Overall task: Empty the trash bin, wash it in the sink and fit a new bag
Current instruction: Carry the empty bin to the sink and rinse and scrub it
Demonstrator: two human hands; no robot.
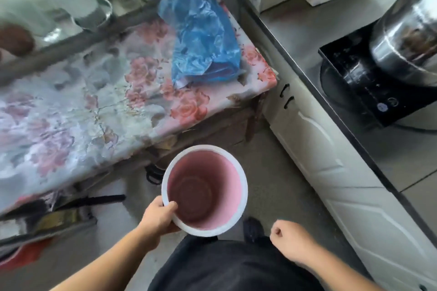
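A small pink trash bin (208, 194) with a white rim hangs upright over the floor in front of me, with nothing inside it. My left hand (159, 217) grips its near-left rim, thumb inside the bin and fingers outside. My right hand (289, 238) is off to the right of the bin, fingers curled into a loose fist with nothing in it. A crumpled blue plastic bag (203, 38) lies on the far right corner of the table covered by a floral cloth (94, 101).
White cabinets (331, 165) and a grey counter run along the right, carrying a black induction cooker (354, 82) with a steel pot (411, 38). Boxes and bottles stand at the back. Dark clutter lies under the table's left side. Grey floor lies between table and cabinets.
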